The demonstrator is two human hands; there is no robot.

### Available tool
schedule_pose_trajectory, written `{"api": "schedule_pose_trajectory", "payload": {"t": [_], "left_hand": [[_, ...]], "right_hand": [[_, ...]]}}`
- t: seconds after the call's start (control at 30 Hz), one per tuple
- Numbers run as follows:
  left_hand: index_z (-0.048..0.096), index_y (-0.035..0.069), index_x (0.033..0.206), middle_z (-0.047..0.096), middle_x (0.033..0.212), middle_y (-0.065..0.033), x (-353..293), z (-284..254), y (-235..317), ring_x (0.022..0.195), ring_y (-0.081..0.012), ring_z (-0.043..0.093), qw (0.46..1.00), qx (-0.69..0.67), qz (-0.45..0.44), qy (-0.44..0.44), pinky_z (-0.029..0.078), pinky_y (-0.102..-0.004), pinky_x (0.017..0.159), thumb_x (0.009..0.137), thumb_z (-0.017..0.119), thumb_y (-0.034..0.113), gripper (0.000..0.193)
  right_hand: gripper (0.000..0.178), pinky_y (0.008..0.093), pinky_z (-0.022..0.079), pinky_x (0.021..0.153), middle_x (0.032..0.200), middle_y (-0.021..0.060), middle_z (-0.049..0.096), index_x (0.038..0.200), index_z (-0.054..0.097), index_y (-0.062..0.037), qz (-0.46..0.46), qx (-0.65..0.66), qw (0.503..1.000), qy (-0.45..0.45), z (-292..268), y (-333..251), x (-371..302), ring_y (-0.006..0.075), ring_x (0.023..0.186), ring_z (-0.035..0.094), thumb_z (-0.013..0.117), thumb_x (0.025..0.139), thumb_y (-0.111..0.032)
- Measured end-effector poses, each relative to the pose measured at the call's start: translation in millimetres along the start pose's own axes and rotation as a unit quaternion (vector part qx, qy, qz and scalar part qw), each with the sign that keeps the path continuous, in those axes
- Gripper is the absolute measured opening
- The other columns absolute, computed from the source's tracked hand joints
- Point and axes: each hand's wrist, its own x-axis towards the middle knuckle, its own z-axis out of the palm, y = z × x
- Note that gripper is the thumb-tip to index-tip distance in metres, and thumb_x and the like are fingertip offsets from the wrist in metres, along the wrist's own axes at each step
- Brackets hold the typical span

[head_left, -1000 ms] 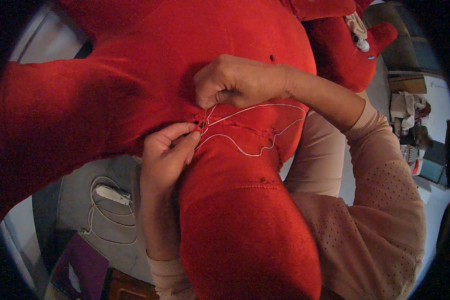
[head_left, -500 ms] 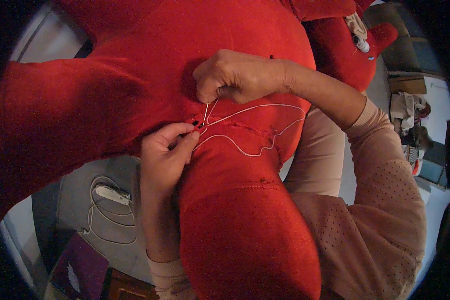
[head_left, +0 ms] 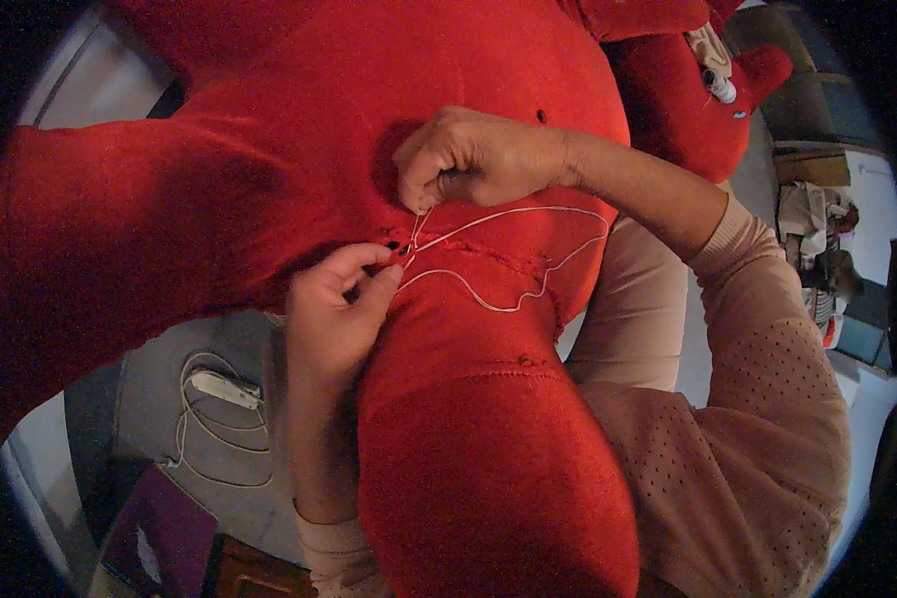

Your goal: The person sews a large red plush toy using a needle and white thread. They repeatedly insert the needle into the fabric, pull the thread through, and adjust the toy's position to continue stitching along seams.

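A large red stuffed figure [head_left: 488, 468] of plush cloth fills the middle, with a rough seam [head_left: 478, 249] running across it. At the seam's left end is a small dark gap. My left hand [head_left: 339, 299] pinches the red cloth between thumb and forefinger right beside this gap. Just above, my right hand [head_left: 473, 154] is closed, its fingertips pinching what looks like a thin sewing needle, mostly hidden by the fingers. White thread [head_left: 513, 309] runs from the gap in a wide loose loop over the cloth to the right; two thin strands rise toward my right fingertips.
A spool of white thread [head_left: 723, 92] rests on a red part at upper right. On the grey floor at lower left lies a white power strip [head_left: 227, 389] with a coiled cord. A purple flat item [head_left: 159, 538] lies below it. Piled cloths [head_left: 812, 224] stand far right.
My right hand has shifted slightly down and right, its fingertips a little nearer the seam. My left hand has moved slightly right, still pinching the cloth.
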Motion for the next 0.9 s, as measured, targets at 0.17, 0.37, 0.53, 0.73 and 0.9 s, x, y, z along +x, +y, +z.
{"api": "schedule_pose_trajectory", "payload": {"t": [0.17, 0.37, 0.53, 0.73, 0.9], "left_hand": [[0.065, -0.003, 0.095, 0.062, 0.074, -0.0001, 0.1, -0.2, -3.0, 0.065, -0.0037, 0.050, 1.000, 0.012, 0.011, -0.008, 0.041, -0.0202, 0.058, 0.081, 0.065, 0.003, 0.015], [0.065, -0.004, 0.095, 0.062, 0.073, 0.0006, 2.4, -2.9, -1.8, 0.066, -0.0031, 0.051, 1.000, -0.009, -0.004, -0.009, 0.042, -0.0201, 0.059, 0.082, 0.065, 0.004, 0.015], [0.065, -0.004, 0.094, 0.058, 0.069, 0.0037, 3.4, -9.3, -3.6, 0.060, -0.0018, 0.046, 0.995, -0.020, -0.010, -0.094, 0.037, -0.0190, 0.054, 0.085, 0.063, 0.007, 0.014], [0.066, -0.003, 0.095, 0.055, 0.066, 0.0046, 2.7, -11.4, 1.9, 0.056, -0.0017, 0.044, 0.988, -0.078, -0.056, -0.122, 0.034, -0.0189, 0.050, 0.088, 0.062, 0.006, 0.013], [0.066, -0.003, 0.094, 0.056, 0.066, 0.0038, 3.5, -13.9, -0.2, 0.056, -0.0021, 0.044, 0.985, -0.093, -0.067, -0.129, 0.035, -0.0185, 0.050, 0.088, 0.061, 0.005, 0.012]], "right_hand": [[0.011, 0.0325, 0.044, 0.061, 0.070, 0.0091, 0.057, 0.076, 0.057, 0.0032, 0.017, 0.020, 1.000, 0.002, 2.2, -1.3, -0.7, 0.0199, 0.066, 0.055, 0.056, 0.070, 0.012], [0.009, 0.0306, 0.044, 0.061, 0.071, 0.0080, 0.058, 0.077, 0.059, 0.0026, 0.034, 0.051, 0.998, -0.016, 12.6, -5.9, 4.0, 0.0184, 0.066, 0.055, 0.057, 0.072, 0.010], [0.008, 0.0309, 0.044, 0.061, 0.070, 0.0079, 0.057, 0.076, 0.059, 0.0021, 0.041, 0.040, 0.998, -0.020, 19.2, -9.3, 7.1, 0.0184, 0.065, 0.055, 0.060, 0.071, 0.008], [0.006, 0.0403, 0.044, 0.062, 0.064, 0.0118, 0.052, 0.070, 0.054, -0.0005, -0.055, -0.073, 0.995, 0.028, 19.0, -6.2, 8.2, 0.0314, 0.069, 0.056, 0.058, 0.067, 0.001], [0.008, 0.0425, 0.046, 0.063, 0.074, 0.0136, 0.053, 0.071, 0.052, -0.0032, -0.084, -0.149, 0.984, 0.050, 26.6, -16.3, 5.1, 0.0341, 0.073, 0.056, 0.058, 0.066, -0.002]]}}
